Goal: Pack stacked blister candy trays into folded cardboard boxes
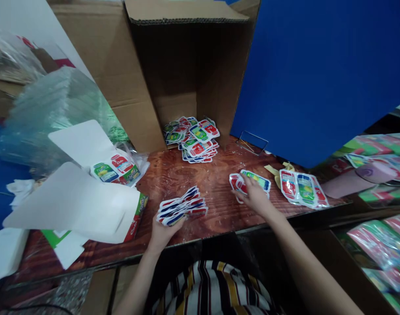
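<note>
My left hand [165, 232] is wrapped round a thick stack of flat printed packets [182, 205], held edge-up near the table's front. The packets have white borders with red, green and blue bottle and can shapes. Right of it, my right hand [255, 197] grips a few similar packets [259, 179] lying on the table, its fingertips at their left side. A loose heap of the same packets [200, 140] spills from the mouth of a cardboard box [144, 109]. Farther right lies another packet group [303, 188], printed red, green, red.
An opened white-lined carton [88, 205] stands at the left, with more packets [116, 168] behind it. A wire stand [254, 142] sits against the blue panel [311, 78]. A pink bottle [360, 179] lies at the right, beside shelved bagged goods [383, 245].
</note>
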The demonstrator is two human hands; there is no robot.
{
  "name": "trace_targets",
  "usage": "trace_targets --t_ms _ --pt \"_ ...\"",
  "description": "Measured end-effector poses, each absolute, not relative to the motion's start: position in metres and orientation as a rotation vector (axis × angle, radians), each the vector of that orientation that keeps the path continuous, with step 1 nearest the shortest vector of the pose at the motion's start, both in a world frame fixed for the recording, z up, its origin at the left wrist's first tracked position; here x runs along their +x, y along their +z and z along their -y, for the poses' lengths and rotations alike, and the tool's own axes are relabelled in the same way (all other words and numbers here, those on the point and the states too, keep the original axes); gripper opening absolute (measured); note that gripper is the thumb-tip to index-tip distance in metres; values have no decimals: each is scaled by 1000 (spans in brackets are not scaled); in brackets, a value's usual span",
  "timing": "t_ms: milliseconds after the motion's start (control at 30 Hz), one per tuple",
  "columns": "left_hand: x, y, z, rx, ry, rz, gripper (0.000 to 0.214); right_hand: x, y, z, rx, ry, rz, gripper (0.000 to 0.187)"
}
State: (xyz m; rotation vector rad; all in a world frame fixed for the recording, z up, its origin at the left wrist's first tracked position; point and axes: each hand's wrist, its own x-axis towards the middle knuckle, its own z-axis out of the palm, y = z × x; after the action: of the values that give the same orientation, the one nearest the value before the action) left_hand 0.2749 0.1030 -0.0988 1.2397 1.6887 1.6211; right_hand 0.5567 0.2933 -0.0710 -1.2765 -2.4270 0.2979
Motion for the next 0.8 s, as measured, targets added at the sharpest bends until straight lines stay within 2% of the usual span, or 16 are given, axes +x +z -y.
trace_targets --t_ms 100,300,500,667,733,800 --pt "274 -102 -102 1211 1623 -1671 39 592 -87 -307 -1526 105 2649 67" --pt "275 -103 -100 1213 1621 -1641 39 611 -89 -309 -1429 -221 2886 60" --pt "276 -107 -101 1177 1642 -1645 38 611 -57 -324 -1516 -244 2719 49" --pt "276 -108 -100 1178 1642 -1630 43 572 -63 -302 -1610 -213 2670 40" --pt "276 -109 -100 1176 1632 -1618 44 559 -72 -291 -1606 -205 2696 41" --pt "276 -109 -99 1178 1611 -1614 43 555 -80 -284 -1568 -196 2724 50"
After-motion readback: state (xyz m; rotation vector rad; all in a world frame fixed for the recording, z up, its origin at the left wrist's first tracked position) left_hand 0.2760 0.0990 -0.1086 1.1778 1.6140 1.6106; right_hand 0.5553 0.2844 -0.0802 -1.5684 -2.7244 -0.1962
